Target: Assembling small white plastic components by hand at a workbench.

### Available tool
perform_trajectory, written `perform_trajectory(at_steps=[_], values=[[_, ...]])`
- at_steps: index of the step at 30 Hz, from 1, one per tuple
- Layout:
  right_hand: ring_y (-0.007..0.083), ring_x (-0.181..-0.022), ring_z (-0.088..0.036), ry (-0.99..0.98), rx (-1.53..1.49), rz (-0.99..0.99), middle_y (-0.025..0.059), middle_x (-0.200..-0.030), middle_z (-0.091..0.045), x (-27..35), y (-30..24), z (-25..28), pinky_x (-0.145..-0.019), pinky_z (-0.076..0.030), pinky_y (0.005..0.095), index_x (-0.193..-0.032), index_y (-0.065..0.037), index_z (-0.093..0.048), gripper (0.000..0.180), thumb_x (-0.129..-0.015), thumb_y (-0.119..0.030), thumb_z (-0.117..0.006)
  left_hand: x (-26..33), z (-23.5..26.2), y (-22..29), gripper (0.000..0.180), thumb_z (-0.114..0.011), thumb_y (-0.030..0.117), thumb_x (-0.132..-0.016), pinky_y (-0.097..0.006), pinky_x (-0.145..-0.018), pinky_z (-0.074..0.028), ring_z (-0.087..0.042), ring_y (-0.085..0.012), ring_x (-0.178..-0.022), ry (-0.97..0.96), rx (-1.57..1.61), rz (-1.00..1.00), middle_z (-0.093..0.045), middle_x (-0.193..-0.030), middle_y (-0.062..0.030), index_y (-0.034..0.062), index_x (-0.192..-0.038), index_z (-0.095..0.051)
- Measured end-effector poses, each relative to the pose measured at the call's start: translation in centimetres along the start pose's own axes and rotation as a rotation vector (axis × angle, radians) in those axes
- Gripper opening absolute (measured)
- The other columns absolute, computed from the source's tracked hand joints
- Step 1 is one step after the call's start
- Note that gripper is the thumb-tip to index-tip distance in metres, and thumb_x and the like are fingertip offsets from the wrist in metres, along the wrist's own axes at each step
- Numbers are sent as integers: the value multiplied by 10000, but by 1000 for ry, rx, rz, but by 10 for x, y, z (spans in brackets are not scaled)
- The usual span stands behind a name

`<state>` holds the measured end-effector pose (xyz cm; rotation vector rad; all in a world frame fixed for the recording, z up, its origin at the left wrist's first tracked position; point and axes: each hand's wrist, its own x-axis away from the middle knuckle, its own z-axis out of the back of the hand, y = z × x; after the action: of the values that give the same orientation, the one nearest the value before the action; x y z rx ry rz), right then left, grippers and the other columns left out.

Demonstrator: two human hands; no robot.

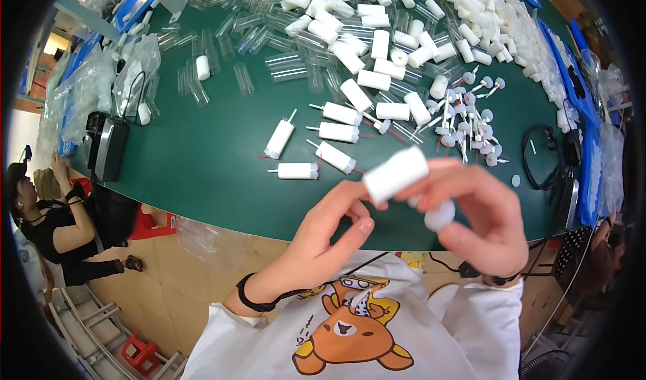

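Observation:
A white hollow-looking cylinder (pixel 396 174) is tilted in front of me, its lower left end against the fingers of my left hand (pixel 330 226). My left thumb stands apart from it. Fingertips of my right hand (pixel 483 212) reach behind the cylinder's right side. Between my right thumb and fingers sits a small white part with a round disc end (pixel 440 215); the rest of it is hidden. Beyond my hands lie several white cylinders with thin rods and end caps (pixel 338 132). A heap of loose disc-ended rods (pixel 464 121) with red wires lies to their right.
Plain white cylinders (pixel 373 79) and clear tubes (pixel 289 67) pile up at the back of the green table (pixel 202 158). A black-and-silver device (pixel 111 148) stands at the left edge, a black cable (pixel 542 161) at the right. Another person (pixel 60 212) sits far left.

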<state>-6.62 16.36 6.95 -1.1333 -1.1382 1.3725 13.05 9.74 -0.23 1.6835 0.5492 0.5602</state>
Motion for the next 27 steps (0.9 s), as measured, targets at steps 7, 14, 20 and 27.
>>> perform_trajectory(at_steps=[7, 14, 20, 27], values=[[169, -1034, -483, 114, -702, -64, 124, -1124, -530, 22, 37, -36, -911, -355, 313, -1089, 17, -495, 220, -877, -42, -495, -7, -1, -4, 361, -365, 134, -937, -293, -834, -403, -506, -160, -935, -43, -28, -168, -431, -1141, -98, -50, -1248, -381], [172, -1034, -474, 266, -990, -91, 103, -1058, -533, 27, 56, -58, -908, -359, 316, -1107, 28, -483, 295, -918, -197, -467, -7, -3, -14, 208, -432, 34, -906, -283, -861, -392, -471, -138, -980, 18, 228, -75, -391, -1117, -83, -16, -1108, -447], [168, -924, -485, 298, -1001, -20, 90, -964, -529, 48, 79, -45, -871, -370, 316, -1174, 66, -453, 396, -898, -216, -479, -9, -12, -13, 183, -443, 39, -906, -270, -858, -384, -463, -124, -966, -24, 263, -62, -416, -1118, -78, -8, -1082, -454], [153, -886, -478, 483, -838, -152, 76, -924, -521, 45, 77, -43, -810, -369, 286, -1208, 74, -424, 389, -886, -144, -430, -14, -23, -25, 217, -454, 51, -918, -267, -805, -421, -504, -119, -895, -32, 349, 72, -520, -1091, -110, 7, -1128, -422]])
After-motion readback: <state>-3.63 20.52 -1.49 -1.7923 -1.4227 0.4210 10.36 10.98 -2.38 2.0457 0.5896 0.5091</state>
